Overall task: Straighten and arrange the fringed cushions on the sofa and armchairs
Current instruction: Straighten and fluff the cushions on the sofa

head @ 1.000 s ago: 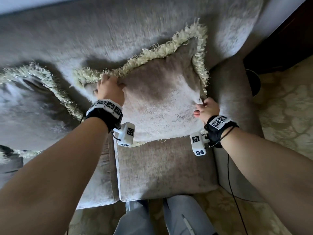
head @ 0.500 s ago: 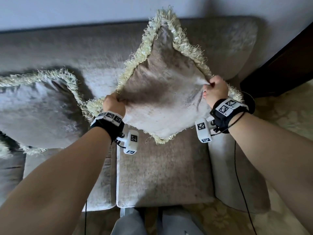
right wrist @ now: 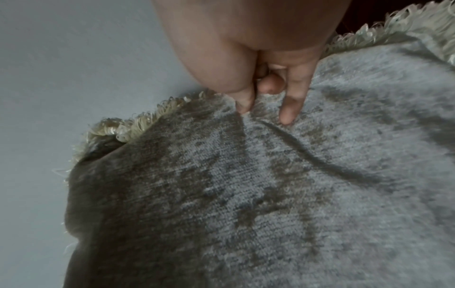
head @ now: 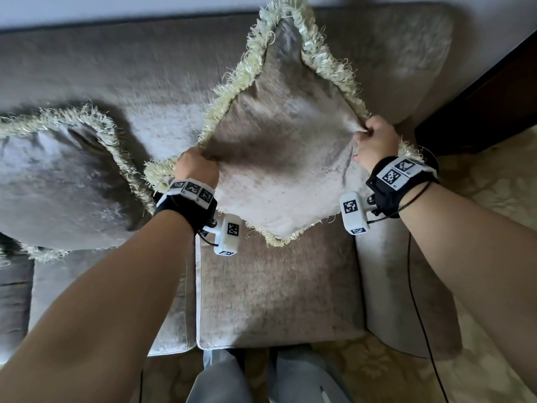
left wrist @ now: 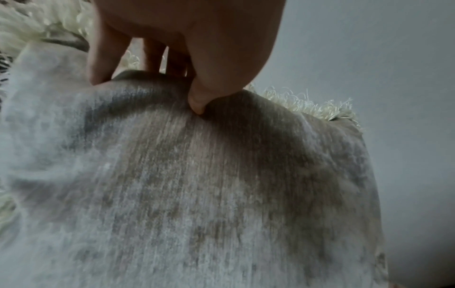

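Note:
A taupe velvet cushion point(head: 279, 158) with a cream fringe hangs on its point above the right seat of the sofa point(head: 279, 289). My left hand point(head: 196, 167) grips its left corner, thumb pressed into the fabric point(left wrist: 197, 105). My right hand point(head: 376, 141) pinches its right corner, fingers bunching the velvet point(right wrist: 246, 105). Its top corner stands against the sofa back and the bottom corner hovers just over the seat. A second fringed cushion point(head: 58, 181) leans against the sofa back at the left.
The sofa's right armrest point(head: 406, 286) lies under my right forearm. A dark wooden piece of furniture point(head: 488, 106) stands to the right. A patterned carpet point(head: 494, 205) covers the floor. My knees point(head: 261, 379) are at the seat's front edge.
The cushion was lifted off the seat and turned onto its point. My right hand rose along with its corner; over the last half second little has shifted.

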